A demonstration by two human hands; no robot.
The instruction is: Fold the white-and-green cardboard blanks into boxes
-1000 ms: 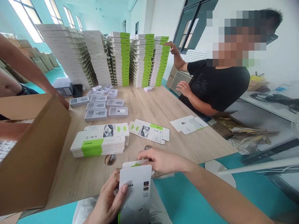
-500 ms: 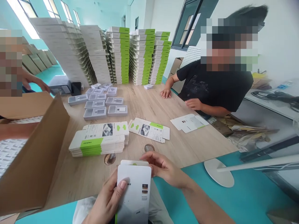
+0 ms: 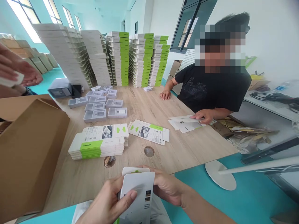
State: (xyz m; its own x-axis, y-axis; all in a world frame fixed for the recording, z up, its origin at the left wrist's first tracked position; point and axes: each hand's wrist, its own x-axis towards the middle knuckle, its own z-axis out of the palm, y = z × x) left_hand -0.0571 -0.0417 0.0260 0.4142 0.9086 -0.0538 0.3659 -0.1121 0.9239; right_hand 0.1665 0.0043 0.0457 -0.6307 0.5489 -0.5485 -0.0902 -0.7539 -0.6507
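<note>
Both my hands hold one white carton with green trim (image 3: 137, 194) upright at the near edge of the wooden table (image 3: 187, 146). My left hand (image 3: 109, 203) grips its left side, thumb pressed on the front face. My right hand (image 3: 167, 186) wraps round its right side and back. Just beyond lie a stack of flat white-and-green cartons (image 3: 98, 141) and a few loose flat cartons (image 3: 149, 131).
A large brown cardboard box (image 3: 30, 155) stands at the left. Grey plastic trays (image 3: 100, 105) lie mid-table, tall stacks of boxes (image 3: 121, 59) behind them. A person in a black shirt (image 3: 210, 87) touches flat cartons (image 3: 187, 123) at the right. Another person's hands (image 3: 16, 74) are far left.
My hands drew the carton nearer and lower, the right hand closing round its side. The person in black lowered a hand onto the flat cartons. The hands at far left lifted.
</note>
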